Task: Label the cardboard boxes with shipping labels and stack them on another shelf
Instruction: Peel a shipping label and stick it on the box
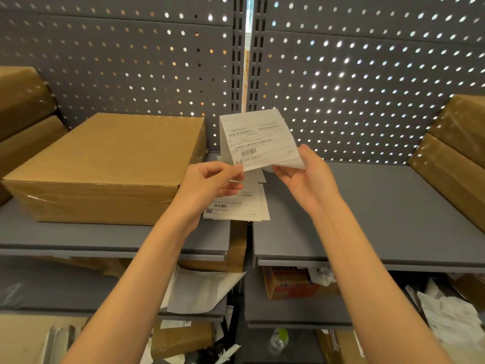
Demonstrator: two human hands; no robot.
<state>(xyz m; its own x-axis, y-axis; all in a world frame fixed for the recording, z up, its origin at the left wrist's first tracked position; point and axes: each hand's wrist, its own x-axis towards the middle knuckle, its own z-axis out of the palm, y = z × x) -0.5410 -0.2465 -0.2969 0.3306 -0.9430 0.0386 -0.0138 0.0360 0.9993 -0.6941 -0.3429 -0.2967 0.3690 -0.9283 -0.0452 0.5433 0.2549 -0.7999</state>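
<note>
A white shipping label (256, 140) with a barcode and QR code is held up in front of the pegboard. My left hand (210, 183) pinches its lower left corner. My right hand (305, 177) pinches the lower right corner, where a backing layer curls away. Below them a small pile of more labels (242, 206) lies across the gap between two grey shelves. A large brown cardboard box (110, 166) sits on the left shelf (78, 237), to the left of my hands, its top bare.
More brown boxes are stacked at the far left (21, 114) and far right (456, 153). The right shelf (367, 214) runs between them. The lower shelves hold paper scraps, an orange carton (288, 283), a plastic bottle (278, 340) and other boxes.
</note>
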